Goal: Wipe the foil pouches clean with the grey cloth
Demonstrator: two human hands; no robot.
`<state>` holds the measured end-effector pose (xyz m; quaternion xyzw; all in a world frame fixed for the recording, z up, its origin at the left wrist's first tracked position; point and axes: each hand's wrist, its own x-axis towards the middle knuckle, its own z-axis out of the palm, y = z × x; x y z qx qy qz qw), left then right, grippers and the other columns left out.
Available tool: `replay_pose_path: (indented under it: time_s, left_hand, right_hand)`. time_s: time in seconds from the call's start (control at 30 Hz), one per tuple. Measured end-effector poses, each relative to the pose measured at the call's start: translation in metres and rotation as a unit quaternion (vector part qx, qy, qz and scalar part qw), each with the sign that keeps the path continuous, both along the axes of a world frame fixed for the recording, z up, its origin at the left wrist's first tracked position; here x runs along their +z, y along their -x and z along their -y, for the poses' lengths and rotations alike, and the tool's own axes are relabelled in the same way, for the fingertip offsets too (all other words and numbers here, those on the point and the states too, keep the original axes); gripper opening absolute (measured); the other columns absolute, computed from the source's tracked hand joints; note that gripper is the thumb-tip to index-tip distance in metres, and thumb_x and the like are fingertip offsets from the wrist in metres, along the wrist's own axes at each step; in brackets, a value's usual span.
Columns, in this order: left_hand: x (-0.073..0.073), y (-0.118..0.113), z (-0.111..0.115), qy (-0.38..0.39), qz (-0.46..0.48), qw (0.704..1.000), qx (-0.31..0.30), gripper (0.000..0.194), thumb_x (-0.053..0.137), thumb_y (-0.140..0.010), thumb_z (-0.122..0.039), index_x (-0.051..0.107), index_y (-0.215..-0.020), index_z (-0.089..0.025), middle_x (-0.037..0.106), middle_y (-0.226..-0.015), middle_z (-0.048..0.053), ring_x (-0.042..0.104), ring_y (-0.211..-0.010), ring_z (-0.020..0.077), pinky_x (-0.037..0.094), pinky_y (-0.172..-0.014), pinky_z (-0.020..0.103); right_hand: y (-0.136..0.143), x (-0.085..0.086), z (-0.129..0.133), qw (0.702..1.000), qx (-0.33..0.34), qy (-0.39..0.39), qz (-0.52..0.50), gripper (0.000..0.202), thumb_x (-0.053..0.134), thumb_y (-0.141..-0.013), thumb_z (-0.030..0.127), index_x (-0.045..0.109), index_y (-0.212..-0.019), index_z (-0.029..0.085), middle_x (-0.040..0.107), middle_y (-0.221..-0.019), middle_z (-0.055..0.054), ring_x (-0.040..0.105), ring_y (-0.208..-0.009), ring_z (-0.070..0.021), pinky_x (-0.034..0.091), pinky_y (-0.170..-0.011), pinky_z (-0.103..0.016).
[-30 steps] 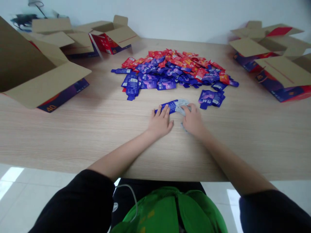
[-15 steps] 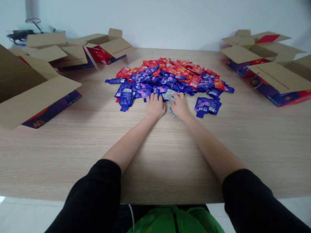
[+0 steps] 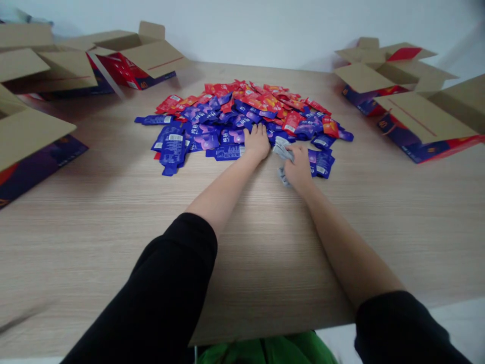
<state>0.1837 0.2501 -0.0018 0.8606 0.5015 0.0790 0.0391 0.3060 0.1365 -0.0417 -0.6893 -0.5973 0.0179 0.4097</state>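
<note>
My left hand [image 3: 257, 143] lies with fingers stretched out on the front of a heap of purple pouches [image 3: 204, 139], touching them. Just right of it, my right hand [image 3: 298, 164] is closed on a crumpled grey cloth [image 3: 282, 148], part of which hangs down toward the tabletop. Two purple pouches [image 3: 323, 163] lie partly behind the right hand. Red pouches [image 3: 261, 96] make up the back of the heap. One purple pouch [image 3: 226, 152] lies flat in front of the heap, left of my left hand.
Open cardboard boxes stand on both sides: a near left box [image 3: 38, 136], a far left box [image 3: 147, 58], a near right box [image 3: 428, 124] and a far right box [image 3: 379, 81]. All rest on the wooden table [image 3: 113, 242], whose back edge meets a white wall.
My left hand has moved forward and right onto the pouches, uncovering a purple pouch. My right hand has shifted right with the grey cloth, nearer the two purple pouches. The view has turned slightly right.
</note>
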Motion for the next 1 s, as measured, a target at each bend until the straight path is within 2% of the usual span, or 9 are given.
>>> replay_pose_path:
  time_s: [0.23, 0.37, 0.47, 0.6, 0.67, 0.73, 0.8, 0.93, 1.0]
  left_hand:
    - [-0.009, 0.010, 0.036, -0.007, -0.021, 1.000, 0.006, 0.067, 0.033, -0.101, -0.026, 0.030, -0.162, 0.001, 0.028, -0.172, 0.021, 0.023, -0.159, 0.0359, 0.013, -0.127, 0.055]
    - [-0.006, 0.018, 0.076, -0.013, -0.030, 0.999, -0.018, 0.065, 0.037, -0.101, -0.031, 0.037, -0.161, -0.004, 0.036, -0.169, 0.021, 0.032, -0.152, 0.0403, 0.022, -0.122, 0.059]
    - [-0.004, 0.029, 0.115, -0.030, -0.046, 0.998, -0.033, 0.060, 0.036, -0.105, -0.032, 0.047, -0.154, 0.000, 0.044, -0.162, 0.025, 0.039, -0.148, 0.0382, 0.029, -0.118, 0.052]
    - [-0.006, 0.049, 0.166, -0.040, -0.054, 0.995, -0.074, 0.055, 0.042, -0.105, -0.041, 0.062, -0.140, -0.004, 0.060, -0.146, 0.022, 0.045, -0.140, 0.0368, 0.040, -0.107, 0.047]
    - [-0.008, 0.060, 0.181, -0.048, -0.038, 0.994, -0.093, 0.056, 0.045, -0.104, -0.047, 0.064, -0.137, -0.006, 0.061, -0.142, 0.022, 0.049, -0.134, 0.0365, 0.043, -0.103, 0.046]
    - [-0.010, 0.068, 0.182, -0.058, -0.016, 0.993, -0.105, 0.058, 0.044, -0.104, -0.049, 0.060, -0.143, -0.009, 0.060, -0.142, 0.021, 0.050, -0.131, 0.0358, 0.043, -0.103, 0.047]
    - [-0.010, 0.074, 0.170, -0.061, -0.002, 0.994, -0.094, 0.056, 0.039, -0.106, -0.047, 0.057, -0.149, -0.016, 0.059, -0.144, 0.018, 0.051, -0.132, 0.0346, 0.041, -0.107, 0.049]
    - [-0.005, 0.072, 0.123, 0.004, -0.015, 0.996, -0.084, 0.055, 0.039, -0.107, -0.048, 0.047, -0.158, -0.030, 0.046, -0.160, 0.013, 0.044, -0.143, 0.0350, 0.041, -0.111, 0.049]
    - [0.000, 0.065, 0.100, 0.022, -0.024, 0.997, -0.071, 0.063, 0.044, -0.105, -0.056, 0.044, -0.161, -0.027, 0.040, -0.166, 0.016, 0.037, -0.150, 0.0397, 0.036, -0.117, 0.055]
  right_hand:
    - [0.004, -0.001, -0.002, 1.000, -0.001, 0.017, 0.010, 0.050, 0.044, -0.078, 0.008, 0.064, -0.122, 0.022, 0.054, -0.127, -0.014, 0.055, -0.125, -0.0306, 0.047, -0.111, -0.056]
    - [0.010, 0.001, 0.010, 1.000, 0.002, 0.017, -0.001, 0.050, 0.044, -0.078, 0.007, 0.064, -0.121, 0.020, 0.054, -0.128, -0.016, 0.054, -0.126, -0.0315, 0.047, -0.109, -0.056]
    - [0.014, 0.003, 0.031, 0.999, 0.020, 0.024, 0.015, 0.048, 0.046, -0.077, 0.008, 0.066, -0.119, 0.018, 0.055, -0.125, -0.016, 0.055, -0.125, -0.0310, 0.046, -0.111, -0.054]
    - [0.018, 0.004, 0.072, 0.997, 0.064, 0.030, 0.037, 0.048, 0.047, -0.076, 0.008, 0.066, -0.119, 0.019, 0.056, -0.123, -0.015, 0.056, -0.122, -0.0309, 0.048, -0.109, -0.055]
    - [0.019, 0.003, 0.093, 0.995, 0.087, 0.030, 0.043, 0.047, 0.047, -0.076, 0.009, 0.066, -0.118, 0.019, 0.055, -0.123, -0.015, 0.056, -0.123, -0.0315, 0.049, -0.110, -0.056]
    - [0.019, 0.004, 0.111, 0.994, 0.094, 0.032, 0.040, 0.046, 0.047, -0.077, 0.010, 0.065, -0.118, 0.019, 0.055, -0.123, -0.015, 0.057, -0.122, -0.0314, 0.048, -0.111, -0.057]
    - [0.019, 0.004, 0.125, 0.995, 0.087, 0.035, 0.028, 0.045, 0.045, -0.078, 0.011, 0.065, -0.118, 0.020, 0.055, -0.123, -0.014, 0.059, -0.120, -0.0300, 0.048, -0.111, -0.058]
    - [0.021, 0.003, 0.138, 0.997, 0.068, 0.026, 0.012, 0.044, 0.043, -0.080, 0.013, 0.064, -0.116, 0.025, 0.057, -0.121, -0.011, 0.062, -0.117, -0.0289, 0.050, -0.108, -0.063]
    - [0.022, 0.002, 0.139, 0.998, 0.060, 0.019, 0.011, 0.042, 0.043, -0.080, 0.013, 0.065, -0.115, 0.026, 0.057, -0.121, -0.011, 0.062, -0.118, -0.0293, 0.051, -0.106, -0.063]
